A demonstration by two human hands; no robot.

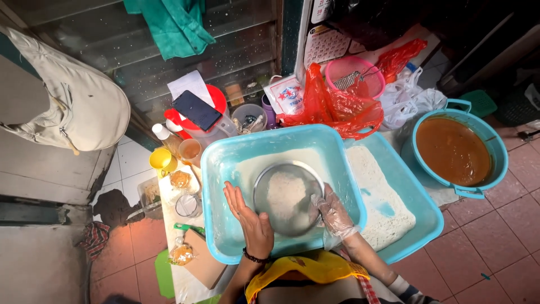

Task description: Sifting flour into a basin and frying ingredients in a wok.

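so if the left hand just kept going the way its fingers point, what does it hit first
Probably the far wall of the light blue tub. The left hand lies flat beside the round metal sieve, fingers pointing up the image past its rim. Depth is unclear.

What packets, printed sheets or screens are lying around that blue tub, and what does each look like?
Phone: dark, flat rectangle with its screen off, lying on the red-lidded container behind the tub.
Paper sheet: white, tucked under the phone.
Packet: white, squarish bag with red and blue print, behind the tub.
Calendar: white sheet with a grid, hanging on the wall.
Small snack bag: clear, orange contents, near the left hand.
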